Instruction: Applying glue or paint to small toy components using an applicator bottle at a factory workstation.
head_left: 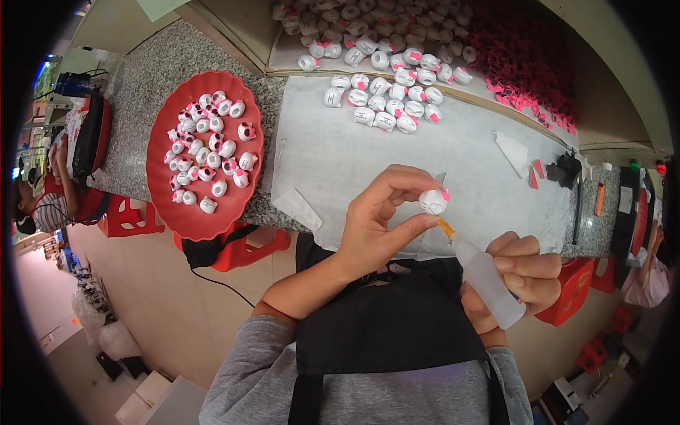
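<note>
Pinching a small white figurine head [434,203] with pink on its side between thumb and fingertips, the left hand [386,216] holds it up over the pale work sheet [333,163]. The right hand [523,275], just below and to the right of it, is wrapped around a translucent squeeze bottle [489,280], tilted so that its orange nozzle [445,227] points up and left at the lower edge of the head; whether the tip touches it is too small to tell. Well to the left of the left hand, a red scalloped tray [161,205] bears many similar heads, some with dark glasses, and a white paper scrap [298,208] lies between the tray and that hand. Beyond both hands, a loose group of white heads [386,103] sits at the sheet's far edge, with a larger pile [379,21] on the shelf behind and a heap of small pink pieces [520,60] to its right. Past the right hand lie a white triangular piece [511,152], a crumpled black item [564,170] and a slim orange tool [600,199].
</note>
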`<state>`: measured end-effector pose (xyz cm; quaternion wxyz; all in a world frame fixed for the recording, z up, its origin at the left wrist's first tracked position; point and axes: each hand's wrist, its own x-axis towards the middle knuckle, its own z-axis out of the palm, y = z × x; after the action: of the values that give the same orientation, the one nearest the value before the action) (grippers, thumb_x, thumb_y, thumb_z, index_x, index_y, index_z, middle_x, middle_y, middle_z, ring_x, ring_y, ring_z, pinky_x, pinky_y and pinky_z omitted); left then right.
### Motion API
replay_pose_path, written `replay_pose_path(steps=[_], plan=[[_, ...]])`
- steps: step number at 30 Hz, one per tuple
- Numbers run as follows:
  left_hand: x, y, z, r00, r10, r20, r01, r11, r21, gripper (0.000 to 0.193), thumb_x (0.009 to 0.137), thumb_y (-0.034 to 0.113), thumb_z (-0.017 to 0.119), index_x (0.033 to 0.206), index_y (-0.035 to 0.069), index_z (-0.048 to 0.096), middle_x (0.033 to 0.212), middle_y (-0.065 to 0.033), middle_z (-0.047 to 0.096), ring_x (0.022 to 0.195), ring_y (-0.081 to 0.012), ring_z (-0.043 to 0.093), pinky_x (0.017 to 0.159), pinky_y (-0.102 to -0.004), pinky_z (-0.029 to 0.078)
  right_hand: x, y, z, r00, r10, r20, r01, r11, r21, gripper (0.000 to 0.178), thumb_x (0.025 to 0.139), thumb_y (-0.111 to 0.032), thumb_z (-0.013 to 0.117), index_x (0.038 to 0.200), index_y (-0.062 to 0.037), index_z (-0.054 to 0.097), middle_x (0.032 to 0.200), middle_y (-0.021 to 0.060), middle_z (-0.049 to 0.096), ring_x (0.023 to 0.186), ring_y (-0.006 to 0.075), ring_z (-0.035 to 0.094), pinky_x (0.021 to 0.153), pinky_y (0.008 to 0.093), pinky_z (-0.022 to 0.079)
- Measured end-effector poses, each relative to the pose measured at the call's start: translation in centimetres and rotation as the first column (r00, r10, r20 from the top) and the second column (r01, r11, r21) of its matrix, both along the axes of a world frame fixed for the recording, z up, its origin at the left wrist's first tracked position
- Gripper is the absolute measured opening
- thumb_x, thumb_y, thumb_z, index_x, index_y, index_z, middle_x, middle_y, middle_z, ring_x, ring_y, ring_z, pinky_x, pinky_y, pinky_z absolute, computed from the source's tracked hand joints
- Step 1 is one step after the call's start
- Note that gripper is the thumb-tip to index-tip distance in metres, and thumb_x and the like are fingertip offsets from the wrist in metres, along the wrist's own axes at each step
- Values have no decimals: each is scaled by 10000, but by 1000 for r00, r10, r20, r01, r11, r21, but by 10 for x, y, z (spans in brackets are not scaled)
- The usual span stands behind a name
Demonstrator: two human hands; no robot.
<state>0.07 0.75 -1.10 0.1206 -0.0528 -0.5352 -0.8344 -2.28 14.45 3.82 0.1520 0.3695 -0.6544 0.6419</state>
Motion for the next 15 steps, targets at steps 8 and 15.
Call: replay_pose_path(steps=[8,15], plan=[[-1,0,1,999,40,-6,-41,999,-24,310,661,-94,534,941,-18,424,960,-143,439,894,-176,457,765,-279,379,-1,7,0,999,23,46,-22,1000,-21,430,511,-97,745,828,-89,454,828,25,414,550,128,412,418,222,366],[-2,0,2,1000,5,22,-5,1000,15,316,666,-97,528,949,-4,422,985,-149,434,895,-167,459,763,-269,379,-5,8,-1,999,17,41,-16,1000,-27,440,527,-109,738,839,-88,428,826,29,415,549,126,410,429,216,373]])
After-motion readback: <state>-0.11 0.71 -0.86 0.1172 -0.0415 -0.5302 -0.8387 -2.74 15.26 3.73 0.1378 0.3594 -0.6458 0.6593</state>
